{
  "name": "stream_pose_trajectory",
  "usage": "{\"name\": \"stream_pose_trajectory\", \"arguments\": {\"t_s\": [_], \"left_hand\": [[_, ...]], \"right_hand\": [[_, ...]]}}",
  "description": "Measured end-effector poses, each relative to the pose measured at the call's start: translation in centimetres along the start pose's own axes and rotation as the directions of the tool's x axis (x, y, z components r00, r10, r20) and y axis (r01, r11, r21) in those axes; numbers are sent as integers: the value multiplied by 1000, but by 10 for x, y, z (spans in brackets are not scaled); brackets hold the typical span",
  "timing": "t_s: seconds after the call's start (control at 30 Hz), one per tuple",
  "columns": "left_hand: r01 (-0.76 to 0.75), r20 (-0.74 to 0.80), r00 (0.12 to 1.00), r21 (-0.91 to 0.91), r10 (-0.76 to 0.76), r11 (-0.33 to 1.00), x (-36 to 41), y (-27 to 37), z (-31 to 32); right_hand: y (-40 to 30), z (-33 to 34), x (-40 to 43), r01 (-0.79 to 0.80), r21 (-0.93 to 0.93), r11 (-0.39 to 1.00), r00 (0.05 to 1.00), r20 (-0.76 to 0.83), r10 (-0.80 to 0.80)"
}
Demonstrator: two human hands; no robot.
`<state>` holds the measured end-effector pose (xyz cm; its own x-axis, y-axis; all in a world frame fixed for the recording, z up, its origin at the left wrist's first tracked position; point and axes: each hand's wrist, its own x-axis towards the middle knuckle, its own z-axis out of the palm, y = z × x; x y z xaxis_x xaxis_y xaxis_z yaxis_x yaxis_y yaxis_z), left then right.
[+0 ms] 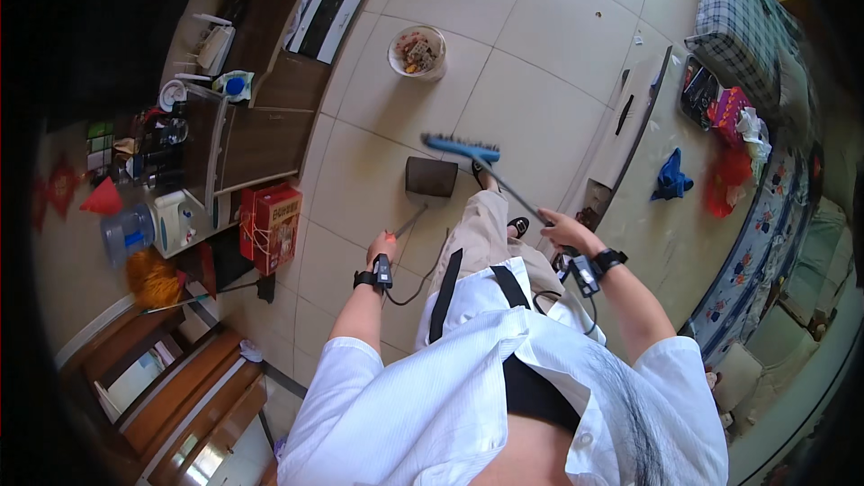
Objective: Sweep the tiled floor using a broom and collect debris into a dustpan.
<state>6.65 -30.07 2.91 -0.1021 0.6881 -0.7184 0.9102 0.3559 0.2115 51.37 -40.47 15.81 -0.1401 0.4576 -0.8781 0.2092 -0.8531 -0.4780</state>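
Observation:
My left hand [382, 247] grips the handle of a dark brown dustpan [431, 177], which is low over the tiled floor [540, 91]. In my right hand [565, 229] is the grey stick of a broom whose blue head [462, 147] has dark bristles. The broom head is just beyond the dustpan and a little to its right, beside my foot in a dark shoe [480, 175]. Whether the dustpan touches the floor, I cannot tell. Each wrist wears a dark band with a small cabled device.
A white bin [442, 67] holding rubbish stands ahead. Small debris [598, 14] dots the far floor. Along the left runs a brown cabinet [260, 145] with a red box [271, 228] beside it. A coffee table [648, 229] carrying a blue cloth [671, 177] borders the right.

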Motion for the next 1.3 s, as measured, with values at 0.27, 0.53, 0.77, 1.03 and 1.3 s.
{"name": "stream_pose_trajectory", "arguments": {"t_s": [0.27,0.53,0.77,1.03,1.3], "left_hand": [[111,5,994,-8,-111,994,-73,-64,-15],[144,60,987,31,-146,989,-98,-112,-9],[107,34,994,-61,-105,992,-66,-205,8],[88,68,994,-54,-84,995,-60,-229,-1],[521,553,815,-564,-175,641,-63,-188,-23]], "right_hand": [[84,-25,-2,92,422,902,962,-270,28],[160,-58,80,57,548,835,950,-287,123],[121,81,93,-110,405,908,961,-189,200],[49,243,78,-134,27,991,990,45,133],[31,261,82,335,-484,808,942,180,-283]]}}
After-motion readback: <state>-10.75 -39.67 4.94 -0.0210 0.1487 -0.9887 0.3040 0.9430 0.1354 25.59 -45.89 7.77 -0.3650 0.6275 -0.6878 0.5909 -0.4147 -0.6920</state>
